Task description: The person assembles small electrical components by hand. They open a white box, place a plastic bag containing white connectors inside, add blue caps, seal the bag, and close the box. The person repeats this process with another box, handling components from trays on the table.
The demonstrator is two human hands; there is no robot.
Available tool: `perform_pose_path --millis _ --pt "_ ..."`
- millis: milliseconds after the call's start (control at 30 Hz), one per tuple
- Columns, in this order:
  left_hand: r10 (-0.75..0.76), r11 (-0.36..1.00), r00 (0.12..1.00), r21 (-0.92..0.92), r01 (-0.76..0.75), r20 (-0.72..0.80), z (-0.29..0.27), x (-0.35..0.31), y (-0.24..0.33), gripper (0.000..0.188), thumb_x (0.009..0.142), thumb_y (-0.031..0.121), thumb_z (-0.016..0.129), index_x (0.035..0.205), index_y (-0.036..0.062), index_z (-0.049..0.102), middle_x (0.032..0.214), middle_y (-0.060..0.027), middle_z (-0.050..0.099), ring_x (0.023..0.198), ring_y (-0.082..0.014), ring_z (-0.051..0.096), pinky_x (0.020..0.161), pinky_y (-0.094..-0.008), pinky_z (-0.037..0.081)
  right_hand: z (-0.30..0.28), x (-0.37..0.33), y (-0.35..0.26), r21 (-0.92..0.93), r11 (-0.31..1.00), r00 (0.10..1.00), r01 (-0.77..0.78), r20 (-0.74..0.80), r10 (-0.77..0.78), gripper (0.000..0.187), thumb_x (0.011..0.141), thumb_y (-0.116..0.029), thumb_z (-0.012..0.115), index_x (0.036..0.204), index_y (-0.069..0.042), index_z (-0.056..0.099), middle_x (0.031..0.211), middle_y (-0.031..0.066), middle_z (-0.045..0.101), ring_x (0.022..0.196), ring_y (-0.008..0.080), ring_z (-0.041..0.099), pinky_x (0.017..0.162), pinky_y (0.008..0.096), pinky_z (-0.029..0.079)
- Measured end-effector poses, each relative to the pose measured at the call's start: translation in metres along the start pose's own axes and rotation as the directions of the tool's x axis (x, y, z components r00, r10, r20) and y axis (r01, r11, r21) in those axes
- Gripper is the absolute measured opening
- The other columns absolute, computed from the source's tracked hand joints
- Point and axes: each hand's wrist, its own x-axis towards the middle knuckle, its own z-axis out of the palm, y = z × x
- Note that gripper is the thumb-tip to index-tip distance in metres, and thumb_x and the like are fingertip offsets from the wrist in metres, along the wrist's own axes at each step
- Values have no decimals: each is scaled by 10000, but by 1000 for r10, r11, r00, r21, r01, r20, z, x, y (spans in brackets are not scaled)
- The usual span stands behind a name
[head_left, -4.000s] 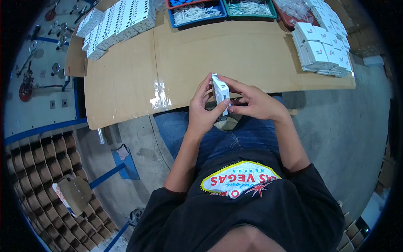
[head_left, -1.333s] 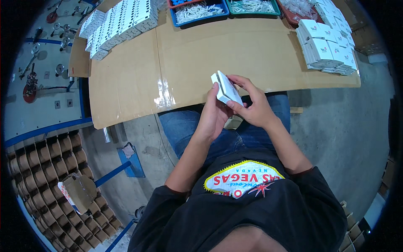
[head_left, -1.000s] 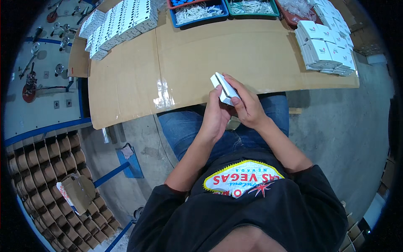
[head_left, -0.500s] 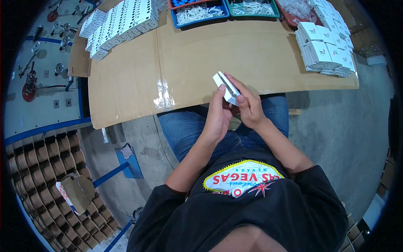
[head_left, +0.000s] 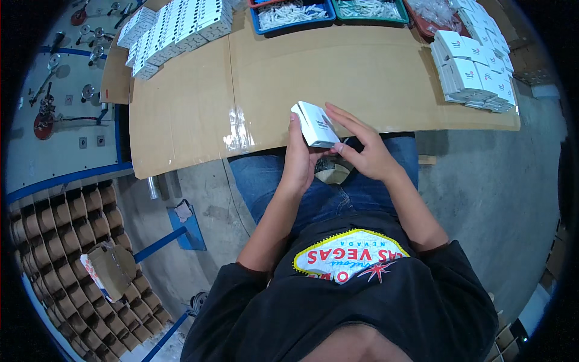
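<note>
I hold a small white carton [head_left: 315, 124] over the near edge of the cardboard-covered table [head_left: 368, 78]. My left hand [head_left: 300, 161] grips it from below and from its left side. My right hand [head_left: 365, 151] touches its right side with the fingers spread along the lower corner. The carton is tilted, its top face toward me. A roll of tape [head_left: 332, 174] lies in my lap under the hands.
Rows of white cartons [head_left: 172, 27] stand at the table's far left, a stack of flat white cartons [head_left: 476, 75] at the far right. Blue [head_left: 291, 13] and green [head_left: 371, 9] bins hold small white parts. Brown tubes [head_left: 54, 241] fill a rack at lower left.
The carton has turned in my hands and moved slightly forward over the table edge. My right fingers have opened out along its side.
</note>
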Motion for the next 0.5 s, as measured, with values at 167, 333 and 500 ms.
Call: perform_pose_path --millis 167,333,500 --pt "-74 997 997 -32 73 -15 2 2 -7 628 1051 621 328 1373 106 488 1190 -75 622 1068 -206 635 898 -381 541 11 0 3 -53 998 999 37 -18 -38 515 876 -110 677 1379 -39 593 1455 173 560 1341 313 547 1098 394 442" --pt "-69 998 997 -2 69 -36 8 0 -11 613 1034 622 400 1357 110 494 1182 -59 601 1093 -182 604 949 -374 505 14 1 4 -128 990 992 64 -99 -77 456 859 -115 694 1298 -15 627 1345 174 633 1206 323 639 1005 385 512" --pt "-46 997 996 63 51 -79 2 9 -25 626 1037 618 400 1356 87 493 1159 -63 597 1085 -175 597 950 -372 494 13 1 0 -278 955 987 106 -87 -135 429 854 -121 694 1259 7 633 1315 189 641 1163 350 652 972 392 533"
